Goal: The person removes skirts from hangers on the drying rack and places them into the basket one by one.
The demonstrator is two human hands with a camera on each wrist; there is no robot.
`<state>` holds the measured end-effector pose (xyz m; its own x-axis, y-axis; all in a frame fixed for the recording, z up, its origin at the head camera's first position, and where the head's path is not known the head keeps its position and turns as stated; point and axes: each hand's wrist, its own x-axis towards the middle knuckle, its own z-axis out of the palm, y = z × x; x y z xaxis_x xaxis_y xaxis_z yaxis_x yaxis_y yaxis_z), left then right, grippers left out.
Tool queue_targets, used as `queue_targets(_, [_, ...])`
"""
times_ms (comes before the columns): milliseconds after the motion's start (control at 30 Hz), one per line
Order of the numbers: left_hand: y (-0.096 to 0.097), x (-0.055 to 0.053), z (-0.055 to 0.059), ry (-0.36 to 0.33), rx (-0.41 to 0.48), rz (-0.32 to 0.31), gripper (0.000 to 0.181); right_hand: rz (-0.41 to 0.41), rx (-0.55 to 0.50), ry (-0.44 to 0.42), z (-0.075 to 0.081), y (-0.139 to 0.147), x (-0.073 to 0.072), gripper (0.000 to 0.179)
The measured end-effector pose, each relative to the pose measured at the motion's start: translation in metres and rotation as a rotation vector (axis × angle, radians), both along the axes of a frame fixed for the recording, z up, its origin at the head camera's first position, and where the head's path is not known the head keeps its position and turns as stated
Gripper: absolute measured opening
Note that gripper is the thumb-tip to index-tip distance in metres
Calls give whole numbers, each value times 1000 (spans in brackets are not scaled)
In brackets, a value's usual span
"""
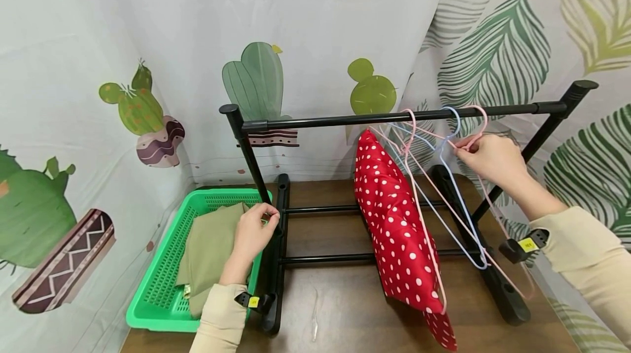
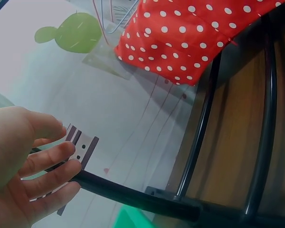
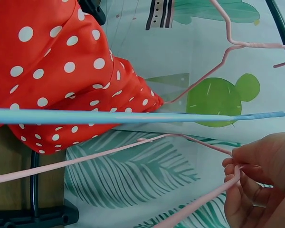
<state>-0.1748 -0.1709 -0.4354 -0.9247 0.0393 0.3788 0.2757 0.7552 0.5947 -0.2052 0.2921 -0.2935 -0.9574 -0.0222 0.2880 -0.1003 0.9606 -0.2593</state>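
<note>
My right hand [image 1: 493, 161] pinches the neck of a pink hanger [image 3: 199, 204] at the right of the rack, just below its hook on the bar. Beside it a blue hanger [image 1: 447, 161] hangs from the same bar. Further left, a red cloth with white polka dots [image 1: 389, 221] hangs draped on another pink hanger [image 1: 413, 172]. My left hand [image 1: 253, 232] is near the rack's left post, above the basket's right edge, fingers loosely curled and holding nothing. In the left wrist view the post [image 2: 128, 192] passes behind those fingers; whether they touch cannot be told.
A black rack [image 1: 320, 121] stands on a brown wooden table [image 1: 325, 298]. Left of it, a green plastic basket [image 1: 143, 303] holds a folded olive cloth [image 1: 212, 243]. Curtains [image 1: 325, 7] printed with cacti and leaves hang behind and at the sides.
</note>
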Motion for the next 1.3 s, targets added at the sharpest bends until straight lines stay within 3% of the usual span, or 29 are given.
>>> queue_targets(567, [5,2,-4,6,26,-26,4,17,-52,63,-1,2,7,34])
queue_targets(933, [9,-2,-11,15,52,-29,3,-17,-110,59,3,7,24,31])
queue_targets(1133, [12,-3,-14,-5,84,-41,6,8,-87,104,7,5,33,26])
queue_targets(1300, [15,-5,-17,21,95,-48,6,50,-84,172,10,-2,40,20])
